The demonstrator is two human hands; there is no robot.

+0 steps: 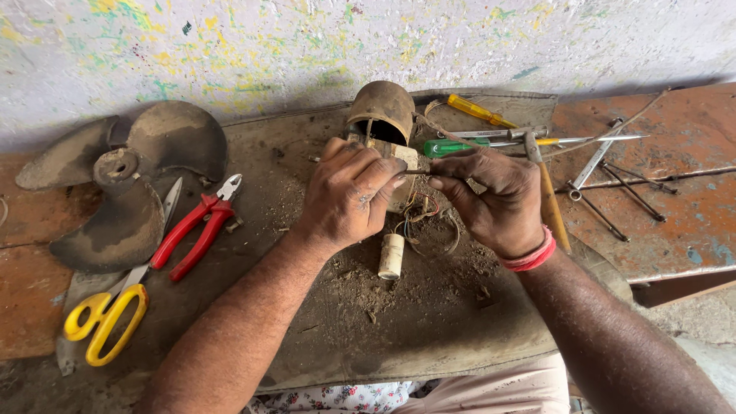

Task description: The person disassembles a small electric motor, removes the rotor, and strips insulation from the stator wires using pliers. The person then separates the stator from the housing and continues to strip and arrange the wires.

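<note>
My left hand point(349, 192) and my right hand point(491, 199) meet over a dusty mat, each pinching an end of a thin wire point(415, 173) stretched between the fingertips. Behind the left hand lies a rusty brown motor housing point(382, 110) on its side, its dark opening facing me. A tangle of coloured wires point(425, 215) runs down from it to a small white cylindrical capacitor point(392, 255) lying below the hands. A red band circles my right wrist.
A dirty three-blade fan point(126, 180), red-handled pliers point(201, 222) and yellow-handled scissors point(107, 314) lie at left. Yellow point(477, 111) and green point(452, 146) screwdrivers, a hammer point(548, 195) and metal rods point(613, 184) lie at right on a rusty orange surface. A paint-flecked wall stands behind.
</note>
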